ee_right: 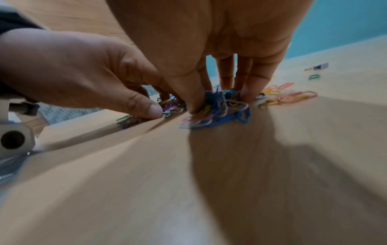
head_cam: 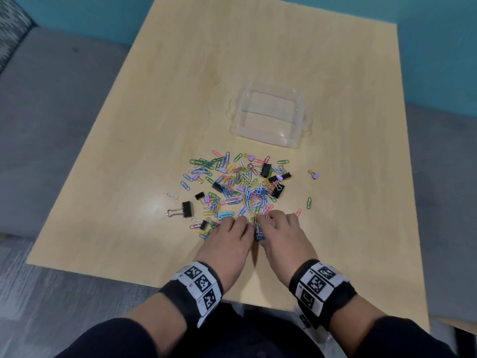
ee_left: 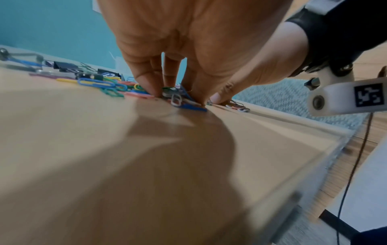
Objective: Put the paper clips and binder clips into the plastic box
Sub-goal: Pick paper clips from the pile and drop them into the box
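A scatter of coloured paper clips (head_cam: 240,187) mixed with black binder clips (head_cam: 186,209) and small purple binder clips (head_cam: 313,174) lies mid-table. The clear plastic box (head_cam: 268,117) stands just beyond the pile, nothing visible inside. Both hands are down at the pile's near edge, side by side. My left hand (head_cam: 242,224) pinches a bunch of paper clips (ee_left: 180,101) between thumb and fingers on the tabletop. My right hand (head_cam: 267,220) pinches another bunch (ee_right: 222,109), blue and white among them. The clips under my fingers are partly hidden.
The light wooden table (head_cam: 180,73) has bare surface left, right and behind the box. Its near edge (head_cam: 129,280) is close under my wrists. Stray clips (head_cam: 308,202) lie right of the pile. A grey seat (head_cam: 51,125) and teal wall surround the table.
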Tool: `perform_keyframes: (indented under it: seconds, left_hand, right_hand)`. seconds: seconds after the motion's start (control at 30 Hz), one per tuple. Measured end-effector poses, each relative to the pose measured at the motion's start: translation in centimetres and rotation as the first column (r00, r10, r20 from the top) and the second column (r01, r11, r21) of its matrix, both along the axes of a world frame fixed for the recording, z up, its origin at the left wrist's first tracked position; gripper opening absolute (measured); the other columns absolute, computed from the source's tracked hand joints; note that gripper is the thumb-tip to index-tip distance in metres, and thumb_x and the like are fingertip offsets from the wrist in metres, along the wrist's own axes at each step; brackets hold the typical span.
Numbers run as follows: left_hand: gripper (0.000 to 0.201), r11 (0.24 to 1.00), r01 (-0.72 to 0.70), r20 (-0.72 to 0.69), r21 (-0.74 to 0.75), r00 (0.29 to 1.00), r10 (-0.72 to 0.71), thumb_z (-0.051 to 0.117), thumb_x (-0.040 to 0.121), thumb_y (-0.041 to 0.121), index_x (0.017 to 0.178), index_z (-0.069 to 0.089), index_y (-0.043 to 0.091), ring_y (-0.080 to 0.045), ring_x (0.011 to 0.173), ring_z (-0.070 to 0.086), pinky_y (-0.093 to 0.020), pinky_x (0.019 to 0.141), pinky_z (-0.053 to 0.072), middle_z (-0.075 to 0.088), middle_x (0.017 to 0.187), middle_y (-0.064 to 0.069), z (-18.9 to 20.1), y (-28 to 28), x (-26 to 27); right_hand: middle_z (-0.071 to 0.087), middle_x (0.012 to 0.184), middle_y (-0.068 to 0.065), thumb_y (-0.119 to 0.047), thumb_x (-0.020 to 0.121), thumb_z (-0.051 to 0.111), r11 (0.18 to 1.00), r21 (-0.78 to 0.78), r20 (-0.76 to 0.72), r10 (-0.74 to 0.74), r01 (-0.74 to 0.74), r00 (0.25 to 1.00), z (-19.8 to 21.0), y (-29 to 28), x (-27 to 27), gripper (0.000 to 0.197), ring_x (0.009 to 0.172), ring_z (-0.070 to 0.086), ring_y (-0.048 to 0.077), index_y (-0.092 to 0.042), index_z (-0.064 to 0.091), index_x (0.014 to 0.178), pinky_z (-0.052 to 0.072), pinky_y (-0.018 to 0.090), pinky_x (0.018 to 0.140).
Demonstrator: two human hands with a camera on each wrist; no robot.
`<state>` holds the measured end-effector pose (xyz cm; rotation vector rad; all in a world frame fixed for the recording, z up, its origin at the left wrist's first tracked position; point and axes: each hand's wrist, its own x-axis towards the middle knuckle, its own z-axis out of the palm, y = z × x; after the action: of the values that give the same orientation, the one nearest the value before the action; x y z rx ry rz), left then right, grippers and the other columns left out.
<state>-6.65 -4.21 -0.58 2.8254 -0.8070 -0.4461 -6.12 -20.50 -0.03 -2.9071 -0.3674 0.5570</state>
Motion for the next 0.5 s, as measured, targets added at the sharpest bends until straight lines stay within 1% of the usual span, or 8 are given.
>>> perform_keyframes:
  seconds: [0.03, 0.1, 0.17, 0.2, 0.27, 0.33, 0.43, 0.5]
  left_hand:
    - [0.057, 1.0, 0.011, -0.001, -0.003, 1.0, -0.011, 0.064, 0.067, 0.01, 0.122, 0.05, 0.003, -0.034, 0.092, 0.05, -0.045, 0.072, 0.053, 0.054, 0.112, -0.015, 0.1, 0.1, 0.1]
    - [0.051, 0.999, 0.032, 0.011, 0.004, 0.999, -0.032, 0.055, 0.063, 0.005, 0.113, 0.054, 0.004, -0.032, 0.084, 0.05, -0.043, 0.066, 0.053, 0.055, 0.101, -0.013, 0.3, 0.1, 0.3]
    - [0.043, 0.998, 0.06, 0.028, 0.005, 0.998, -0.06, 0.046, 0.06, 0.004, 0.101, 0.058, 0.006, -0.031, 0.077, 0.049, -0.041, 0.06, 0.052, 0.054, 0.091, -0.011, 0.3, 0.1, 0.7]
    - [0.038, 0.997, 0.071, 0.03, 0.001, 0.997, -0.071, 0.045, 0.058, 0.003, 0.094, 0.058, 0.007, -0.031, 0.075, 0.049, -0.04, 0.057, 0.052, 0.053, 0.088, -0.011, 0.4, 0.1, 0.8]
    - [0.032, 0.997, 0.075, 0.032, -0.002, 0.997, -0.075, 0.057, 0.053, 0.0, 0.082, 0.058, 0.011, -0.029, 0.071, 0.049, -0.037, 0.054, 0.049, 0.052, 0.082, -0.009, 0.5, 0.2, 1.3]
    - [0.034, 0.999, 0.048, 0.018, -0.01, 0.999, -0.048, 0.068, 0.046, 0.0, 0.074, 0.057, 0.015, -0.026, 0.069, 0.049, -0.033, 0.053, 0.046, 0.051, 0.079, -0.006, 0.5, 0.2, 1.6]
    - [0.035, 0.998, -0.034, -0.043, -0.049, 0.999, 0.031, 0.068, 0.05, -0.005, 0.07, 0.051, 0.018, -0.022, 0.07, 0.043, -0.033, 0.05, 0.041, 0.048, 0.079, -0.003, 0.4, 0.1, 2.1]
    - [0.037, 0.997, -0.064, -0.081, -0.051, 0.995, 0.06, 0.067, 0.05, -0.007, 0.067, 0.046, 0.02, -0.018, 0.066, 0.036, -0.031, 0.048, 0.031, 0.046, 0.077, -0.001, 0.6, 0.1, 2.4]
  right_hand:
    - [0.052, 0.116, 0.009, -0.012, 0.074, 0.067, 1.0, -0.005, 0.001, 0.01, -0.01, 1.0, -0.1, -0.1, 0.2, 0.055, 0.094, 0.046, 0.033, -0.017, 0.048, 0.125, 0.05, 0.045, 0.074]
    - [0.054, 0.108, 0.01, -0.001, 0.065, 0.064, 0.999, -0.02, 0.014, 0.051, -0.05, 0.999, 0.0, -0.3, 0.4, 0.054, 0.088, 0.047, 0.033, -0.015, 0.053, 0.116, 0.051, 0.044, 0.068]
    - [0.055, 0.102, 0.011, 0.003, 0.059, 0.062, 0.997, -0.019, 0.03, 0.081, -0.081, 0.996, 0.3, -0.3, 0.6, 0.05, 0.083, 0.048, 0.033, -0.013, 0.056, 0.106, 0.051, 0.044, 0.062]
    - [0.054, 0.098, 0.011, 0.005, 0.057, 0.06, 0.996, -0.014, 0.03, 0.086, -0.086, 0.996, 0.6, -0.3, 0.6, 0.046, 0.081, 0.048, 0.033, -0.012, 0.056, 0.1, 0.05, 0.044, 0.058]
    - [0.052, 0.092, 0.012, 0.008, 0.054, 0.06, 0.996, 0.004, 0.02, 0.087, -0.087, 0.996, 0.9, -0.3, 0.8, 0.041, 0.076, 0.048, 0.033, -0.012, 0.053, 0.089, 0.046, 0.042, 0.051]
    - [0.051, 0.09, 0.012, 0.008, 0.05, 0.064, 0.996, 0.019, -0.018, 0.091, -0.09, 0.996, 1.4, -0.4, 1.0, 0.043, 0.074, 0.048, 0.032, -0.012, 0.05, 0.085, 0.041, 0.039, 0.049]
    - [0.051, 0.088, 0.011, 0.003, 0.044, 0.075, 0.995, 0.036, -0.072, 0.1, -0.098, 0.992, 1.9, -0.5, 1.5, 0.052, 0.072, 0.049, 0.03, -0.013, 0.051, 0.086, 0.032, 0.034, 0.051]
    - [0.05, 0.081, 0.008, 0.004, 0.037, 0.076, 0.994, 0.043, -0.087, 0.106, -0.102, 0.991, 2.2, -0.6, 1.9, 0.055, 0.065, 0.049, 0.027, -0.015, 0.049, 0.081, 0.028, 0.031, 0.049]
